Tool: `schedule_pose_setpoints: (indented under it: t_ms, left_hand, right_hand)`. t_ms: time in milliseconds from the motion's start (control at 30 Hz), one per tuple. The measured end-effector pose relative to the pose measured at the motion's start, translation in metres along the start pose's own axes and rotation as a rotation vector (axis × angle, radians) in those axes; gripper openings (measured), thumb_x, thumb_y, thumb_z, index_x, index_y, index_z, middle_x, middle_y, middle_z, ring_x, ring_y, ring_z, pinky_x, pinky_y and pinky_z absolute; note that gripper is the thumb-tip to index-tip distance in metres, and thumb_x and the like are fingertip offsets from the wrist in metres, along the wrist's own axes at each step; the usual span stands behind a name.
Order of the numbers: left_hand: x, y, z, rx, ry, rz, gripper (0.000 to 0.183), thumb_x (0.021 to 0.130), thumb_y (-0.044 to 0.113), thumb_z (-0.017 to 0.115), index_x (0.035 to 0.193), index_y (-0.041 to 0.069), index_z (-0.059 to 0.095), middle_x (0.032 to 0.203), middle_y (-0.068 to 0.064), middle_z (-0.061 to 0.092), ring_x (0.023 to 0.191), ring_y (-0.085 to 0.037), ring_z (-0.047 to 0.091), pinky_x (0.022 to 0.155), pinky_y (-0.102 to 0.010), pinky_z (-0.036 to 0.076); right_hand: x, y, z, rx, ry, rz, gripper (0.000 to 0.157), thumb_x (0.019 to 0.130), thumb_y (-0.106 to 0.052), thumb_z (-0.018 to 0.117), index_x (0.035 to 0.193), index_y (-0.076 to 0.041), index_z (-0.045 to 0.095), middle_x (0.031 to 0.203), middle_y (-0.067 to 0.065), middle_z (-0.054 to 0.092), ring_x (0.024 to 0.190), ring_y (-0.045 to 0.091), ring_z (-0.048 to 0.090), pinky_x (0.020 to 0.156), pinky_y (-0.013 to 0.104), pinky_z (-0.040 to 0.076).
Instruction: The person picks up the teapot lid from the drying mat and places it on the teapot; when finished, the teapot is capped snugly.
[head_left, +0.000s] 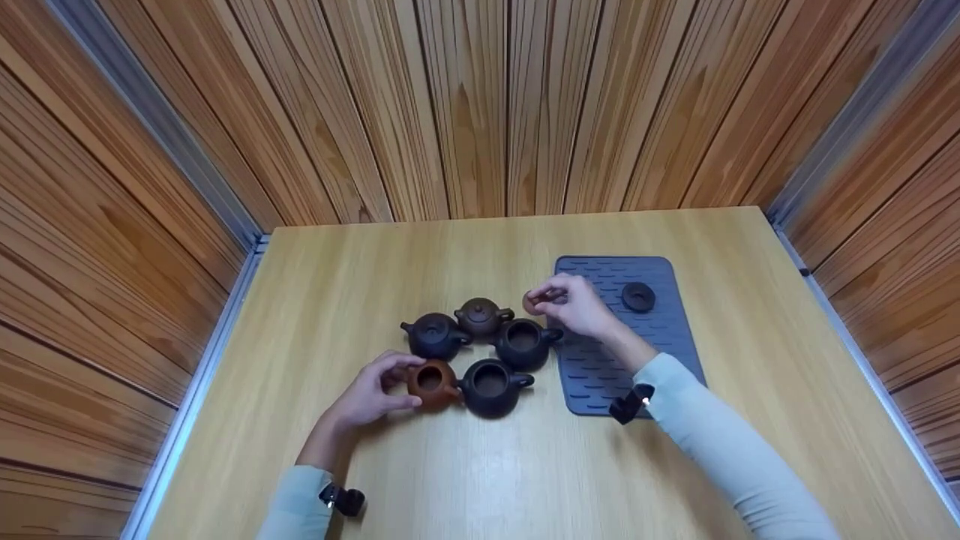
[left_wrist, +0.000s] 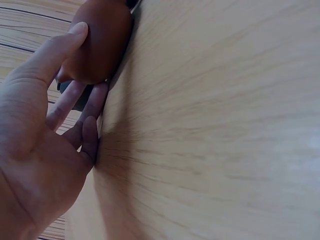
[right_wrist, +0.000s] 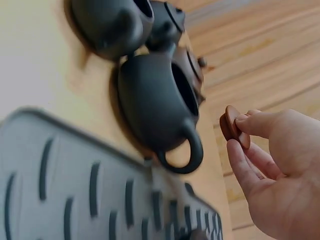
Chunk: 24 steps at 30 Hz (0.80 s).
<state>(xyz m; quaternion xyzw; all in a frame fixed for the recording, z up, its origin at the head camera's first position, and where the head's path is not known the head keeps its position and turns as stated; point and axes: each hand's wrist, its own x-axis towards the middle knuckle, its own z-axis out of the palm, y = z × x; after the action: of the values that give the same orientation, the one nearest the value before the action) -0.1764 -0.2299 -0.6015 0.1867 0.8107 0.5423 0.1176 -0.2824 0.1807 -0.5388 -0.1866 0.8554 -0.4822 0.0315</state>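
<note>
My left hand (head_left: 375, 394) holds a small reddish-brown teapot (head_left: 436, 402) between thumb and fingers. That teapot has no lid and stands on the table; its opening faces up. In the left wrist view the thumb lies on the teapot's side (left_wrist: 102, 45), and the fingers reach behind it. My right hand (head_left: 576, 306) pinches a reddish-brown teapot lid (right_wrist: 232, 125) above the table, near the mat's left edge. Below and left of this hand stands a black lidless teapot (head_left: 525, 363). A second black lidless teapot (head_left: 491, 409) stands just right of the reddish-brown one.
Behind stand a black teapot (head_left: 433, 341) with its lid on and a dark brown lidded teapot (head_left: 480, 321). A grey ridged mat (head_left: 600, 390) lies at right, bearing a round black lid (head_left: 638, 298). Wood-panelled walls (head_left: 480, 112) enclose the table (head_left: 480, 480).
</note>
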Motion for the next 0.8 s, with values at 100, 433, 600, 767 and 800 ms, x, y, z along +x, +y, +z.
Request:
schedule_pose_setpoints:
  t_ms: [100, 433, 600, 767, 800]
  left_hand:
    - [0.0, 0.0, 0.0, 0.007, -0.001, 0.0, 0.06, 0.092, 0.007, 0.092, 0.148, 0.005, 0.069, 0.141, -0.022, 0.068, 0.12, -0.022, 0.069, 0.104, -0.027, 0.053]
    - [-0.001, 0.002, -0.002, 0.027, -0.001, -0.022, 0.061, 0.094, 0.012, 0.091, 0.151, 0.009, 0.069, 0.145, -0.019, 0.067, 0.126, -0.022, 0.066, 0.108, -0.029, 0.053]
    - [-0.001, 0.002, -0.002, 0.028, 0.001, -0.027, 0.061, 0.094, 0.012, 0.092, 0.15, 0.009, 0.069, 0.144, -0.019, 0.068, 0.125, -0.022, 0.066, 0.108, -0.03, 0.053]
    - [0.0, 0.001, -0.001, 0.025, 0.0, -0.021, 0.06, 0.094, 0.01, 0.092, 0.149, 0.008, 0.07, 0.144, -0.021, 0.067, 0.126, -0.028, 0.067, 0.108, -0.031, 0.053]
    - [0.0, 0.0, -0.001, 0.023, 0.0, -0.02, 0.06, 0.094, 0.01, 0.092, 0.149, 0.007, 0.07, 0.144, -0.021, 0.067, 0.126, -0.028, 0.067, 0.108, -0.031, 0.053]
  right_hand:
    - [0.0, -0.012, 0.008, 0.023, -0.036, -0.018, 0.018, 0.098, 0.001, 0.081, 0.116, 0.0, 0.085, 0.119, 0.024, 0.081, 0.109, 0.035, 0.077, 0.093, 0.035, 0.06]
    - [-0.001, -0.044, 0.04, 0.039, -0.155, -0.103, 0.017, 0.1, -0.003, 0.081, 0.116, -0.003, 0.085, 0.118, 0.021, 0.082, 0.11, 0.035, 0.074, 0.103, 0.053, 0.06]
    - [-0.001, -0.057, 0.054, 0.058, -0.184, -0.13, 0.017, 0.1, -0.003, 0.082, 0.117, -0.003, 0.084, 0.119, 0.02, 0.081, 0.113, 0.035, 0.075, 0.105, 0.048, 0.061]
    - [-0.002, -0.067, 0.066, 0.075, -0.209, -0.109, 0.02, 0.1, -0.003, 0.082, 0.119, -0.005, 0.084, 0.119, 0.019, 0.075, 0.115, 0.029, 0.072, 0.107, 0.041, 0.06]
    - [-0.001, -0.07, 0.068, 0.078, -0.215, -0.107, 0.02, 0.1, -0.004, 0.082, 0.12, -0.005, 0.084, 0.12, 0.019, 0.074, 0.115, 0.028, 0.072, 0.107, 0.041, 0.06]
